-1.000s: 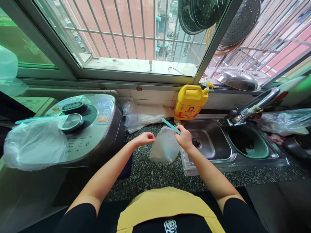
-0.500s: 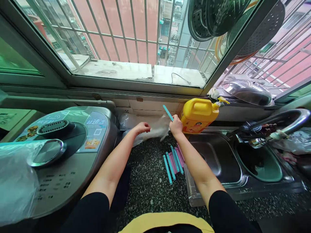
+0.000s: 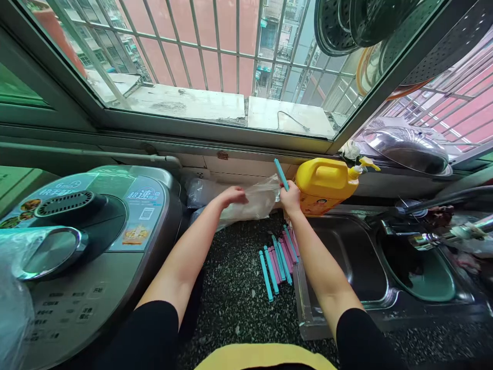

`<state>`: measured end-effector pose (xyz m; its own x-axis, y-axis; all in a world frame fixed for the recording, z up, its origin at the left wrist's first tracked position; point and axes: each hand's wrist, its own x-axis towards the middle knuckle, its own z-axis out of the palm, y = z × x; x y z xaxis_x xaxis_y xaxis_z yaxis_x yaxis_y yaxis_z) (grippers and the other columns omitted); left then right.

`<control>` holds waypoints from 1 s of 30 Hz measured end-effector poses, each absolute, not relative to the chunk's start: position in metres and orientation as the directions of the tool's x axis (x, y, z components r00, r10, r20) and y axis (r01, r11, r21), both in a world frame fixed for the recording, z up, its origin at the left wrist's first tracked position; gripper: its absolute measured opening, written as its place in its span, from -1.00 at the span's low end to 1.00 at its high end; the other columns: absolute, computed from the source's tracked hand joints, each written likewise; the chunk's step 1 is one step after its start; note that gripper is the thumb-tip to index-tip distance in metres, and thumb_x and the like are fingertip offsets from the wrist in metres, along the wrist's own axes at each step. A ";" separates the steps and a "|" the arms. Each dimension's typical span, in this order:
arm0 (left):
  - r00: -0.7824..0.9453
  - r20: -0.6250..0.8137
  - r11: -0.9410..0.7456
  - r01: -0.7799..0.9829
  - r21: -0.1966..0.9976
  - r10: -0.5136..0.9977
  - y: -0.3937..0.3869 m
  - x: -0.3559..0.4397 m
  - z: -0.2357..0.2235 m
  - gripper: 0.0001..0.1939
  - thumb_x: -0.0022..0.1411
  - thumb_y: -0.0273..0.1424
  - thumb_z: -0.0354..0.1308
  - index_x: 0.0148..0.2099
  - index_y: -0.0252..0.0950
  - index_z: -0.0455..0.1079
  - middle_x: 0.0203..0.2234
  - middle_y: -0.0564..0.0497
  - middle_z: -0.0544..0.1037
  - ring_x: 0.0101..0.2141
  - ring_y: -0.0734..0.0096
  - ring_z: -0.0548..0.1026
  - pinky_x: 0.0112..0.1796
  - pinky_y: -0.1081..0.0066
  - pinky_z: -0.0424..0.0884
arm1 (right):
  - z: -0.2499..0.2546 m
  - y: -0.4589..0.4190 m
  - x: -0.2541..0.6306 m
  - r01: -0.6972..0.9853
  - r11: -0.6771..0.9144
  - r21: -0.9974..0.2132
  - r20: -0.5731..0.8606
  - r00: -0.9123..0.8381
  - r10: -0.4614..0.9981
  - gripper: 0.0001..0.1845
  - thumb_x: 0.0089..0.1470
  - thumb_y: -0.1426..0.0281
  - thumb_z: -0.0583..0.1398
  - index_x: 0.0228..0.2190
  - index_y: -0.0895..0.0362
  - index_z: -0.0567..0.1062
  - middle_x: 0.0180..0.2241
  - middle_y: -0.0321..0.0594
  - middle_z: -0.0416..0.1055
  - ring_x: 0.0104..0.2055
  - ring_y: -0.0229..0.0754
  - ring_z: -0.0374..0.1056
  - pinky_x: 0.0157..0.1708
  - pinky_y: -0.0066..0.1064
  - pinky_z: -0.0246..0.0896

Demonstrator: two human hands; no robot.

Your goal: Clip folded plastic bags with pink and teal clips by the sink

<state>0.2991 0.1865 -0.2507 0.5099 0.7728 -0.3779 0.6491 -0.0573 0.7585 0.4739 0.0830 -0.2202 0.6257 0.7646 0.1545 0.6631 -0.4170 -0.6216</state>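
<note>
My right hand (image 3: 290, 197) is closed round a light-blue bag-sealing clip (image 3: 281, 174), which sticks up above the fist. The right end of a clear plastic bag (image 3: 262, 199) meets that hand. My left hand (image 3: 232, 196) is at the bag's left part, its fingers drawn together against the film. What lies under those fingers is partly hidden. Several blue and pink sealing clips (image 3: 278, 261) lie side by side on the dark speckled counter (image 3: 234, 288), below and between my forearms.
A large grey cooker (image 3: 96, 241) stands at the left. Behind my right hand is a yellow pump jug (image 3: 327, 185). To the right are a steel sink (image 3: 354, 257) with a green basin (image 3: 427, 277) and a tap (image 3: 427, 240). A barred window runs along the back.
My left hand has shifted slightly right and up over the bag. The right hand still holds the blue clip, now more upright, and the bag looks more spread between the hands. The view has shifted.
</note>
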 end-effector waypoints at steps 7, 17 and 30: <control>0.363 -0.357 -0.146 0.848 0.509 0.861 0.223 0.299 -0.243 -0.83 -0.05 -0.55 0.08 -0.33 -0.39 0.43 -0.34 -0.20 0.54 -0.25 0.16 0.48 -0.30 0.38 0.35 | -0.234 0.086 0.452 0.882 -0.425 -0.201 0.011 0.436 0.900 -0.64 0.08 0.48 0.00 -0.11 0.06 0.43 -0.12 -0.12 0.33 -0.20 -0.14 0.35 -0.28 -0.40 0.22; 0.201 -0.129 -0.156 0.943 0.295 0.971 0.214 0.292 -0.257 -0.62 0.14 -0.45 -0.03 0.02 -0.41 0.29 -0.04 -0.32 0.37 0.00 0.01 0.31 -0.08 0.17 0.25 | -0.252 0.097 0.446 0.910 -0.411 -0.053 -0.101 0.405 0.909 -0.64 0.15 0.50 -0.07 -0.12 0.09 0.42 -0.13 -0.08 0.32 -0.17 -0.13 0.35 -0.30 -0.39 0.25; 0.378 -0.086 -0.356 0.913 0.198 0.922 -0.075 0.162 -0.326 -0.52 0.16 -0.25 0.02 0.10 -0.33 0.25 0.08 -0.29 0.24 0.03 -0.06 0.23 0.00 -0.12 0.09 | -0.263 -0.068 0.426 0.824 0.042 -0.564 0.443 0.260 0.858 -0.77 0.06 0.45 0.04 -0.30 0.10 0.48 -0.37 -0.21 0.40 -0.29 -0.20 0.34 -0.31 -0.41 0.25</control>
<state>0.1622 -0.0745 -0.3263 0.3784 0.9216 -0.0859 0.9130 -0.3564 0.1983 0.4260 -0.0679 -0.2635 0.2598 0.8582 0.4428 0.8244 0.0417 -0.5645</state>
